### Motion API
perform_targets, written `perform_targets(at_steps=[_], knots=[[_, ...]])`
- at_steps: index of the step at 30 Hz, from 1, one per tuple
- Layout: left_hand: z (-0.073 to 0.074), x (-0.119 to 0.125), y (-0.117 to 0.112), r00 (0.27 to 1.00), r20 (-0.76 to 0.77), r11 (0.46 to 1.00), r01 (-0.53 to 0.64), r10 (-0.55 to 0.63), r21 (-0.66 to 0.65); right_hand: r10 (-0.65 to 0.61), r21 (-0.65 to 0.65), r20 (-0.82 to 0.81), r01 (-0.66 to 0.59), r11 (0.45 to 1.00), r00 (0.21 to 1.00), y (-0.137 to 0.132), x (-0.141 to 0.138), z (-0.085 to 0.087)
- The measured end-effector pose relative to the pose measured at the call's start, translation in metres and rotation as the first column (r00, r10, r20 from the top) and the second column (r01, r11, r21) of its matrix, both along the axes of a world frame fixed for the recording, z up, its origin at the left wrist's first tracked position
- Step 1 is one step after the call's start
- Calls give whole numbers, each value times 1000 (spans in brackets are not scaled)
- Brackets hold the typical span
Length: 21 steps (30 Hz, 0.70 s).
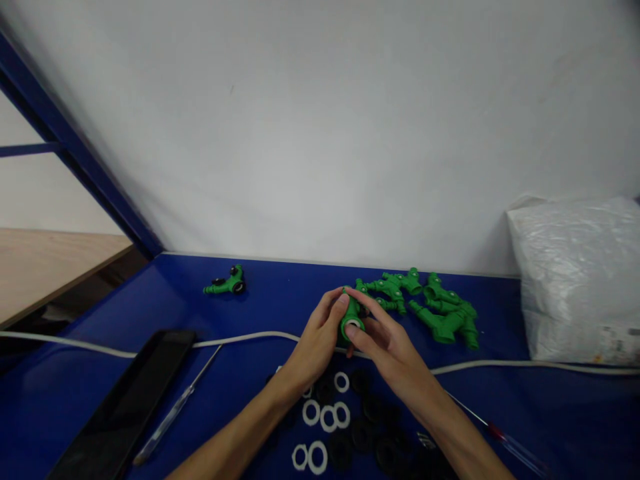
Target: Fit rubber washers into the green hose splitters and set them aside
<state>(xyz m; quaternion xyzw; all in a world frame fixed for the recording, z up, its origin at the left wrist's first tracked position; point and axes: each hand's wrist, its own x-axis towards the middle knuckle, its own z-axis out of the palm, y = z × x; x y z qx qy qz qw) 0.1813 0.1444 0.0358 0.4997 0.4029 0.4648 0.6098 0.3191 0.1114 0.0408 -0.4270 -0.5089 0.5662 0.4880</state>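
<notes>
A green Y-shaped hose connector (351,311) is held between both hands above the blue table, its round opening towards me. My left hand (319,337) grips its left side, thumb along the body. My right hand (387,340) wraps the other side, with the thumb at the rim of the opening, where something pale shows inside. Below the hands lie several white rings (311,412) and several black rings (341,452), some hidden by my forearms. More green connectors (445,325) are piled just behind my right hand.
At the back left lies a green connector with black parts (229,287). A black tablet-like slab (125,407) and a screwdriver (170,417) are on the left; another screwdriver (515,447) lies right. A white cable (480,365) crosses the table near a plastic bag (580,287).
</notes>
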Motion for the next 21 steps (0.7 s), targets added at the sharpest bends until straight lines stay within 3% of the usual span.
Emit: perform_targets(at_steps=[12,21], knots=[[-3,0,1,998,44,999,-38,39,-11,-20,19,34,19,1000,999,1,-2,-3],[-13,0,6,988,140,995,-61,71,-75,-33,-23,-40,32,999,999,-1,-4,2]])
